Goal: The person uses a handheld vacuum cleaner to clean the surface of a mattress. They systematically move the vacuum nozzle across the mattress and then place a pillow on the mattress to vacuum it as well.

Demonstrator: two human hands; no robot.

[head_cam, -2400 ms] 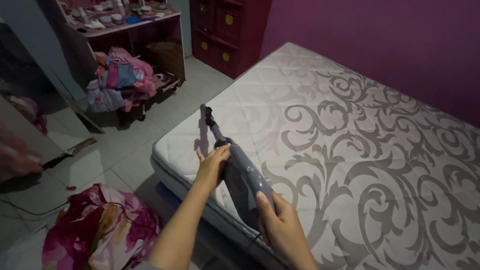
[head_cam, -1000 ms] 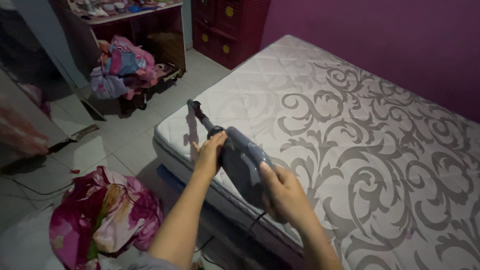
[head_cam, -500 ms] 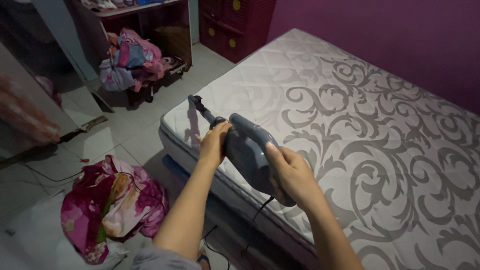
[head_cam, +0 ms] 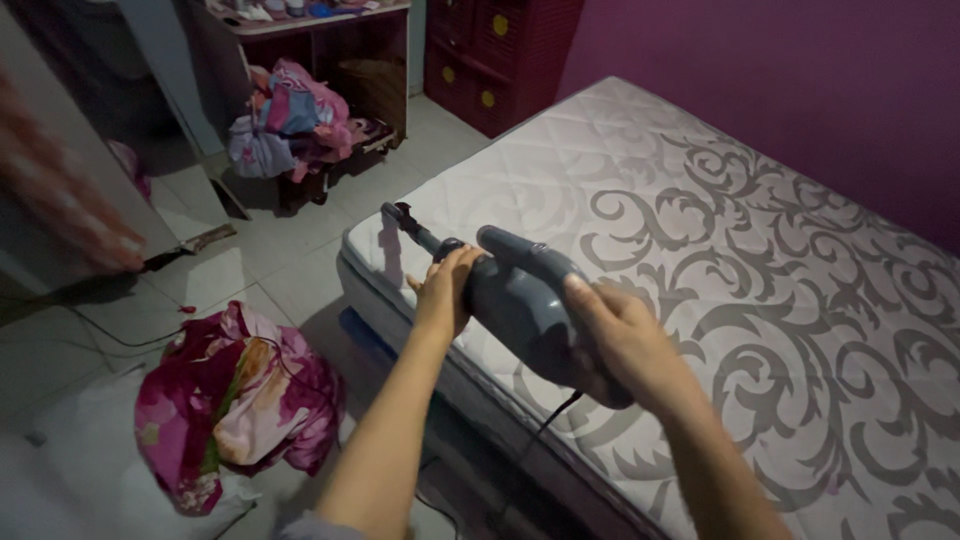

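I hold a grey hand-held vacuum cleaner (head_cam: pixel 520 300) over the near left corner of a bare quilted mattress (head_cam: pixel 720 230) with grey scroll patterns. My right hand (head_cam: pixel 615 335) grips its rear handle. My left hand (head_cam: pixel 447 290) is wrapped around the front of its body, just behind the thin nozzle (head_cam: pixel 408 224), which points at the mattress corner. A dark cord (head_cam: pixel 545 430) hangs down from the back of the vacuum.
A crumpled pink floral cloth (head_cam: pixel 235 400) lies on the tiled floor left of the bed. A heap of clothes (head_cam: pixel 290 125) sits under a table at the back, beside a dark red drawer unit (head_cam: pixel 500 55). The purple wall (head_cam: pixel 760 80) runs behind the bed.
The view has shifted, and the vacuum has tilted flatter and lifted slightly above the mattress corner. Both hands keep the same grip.
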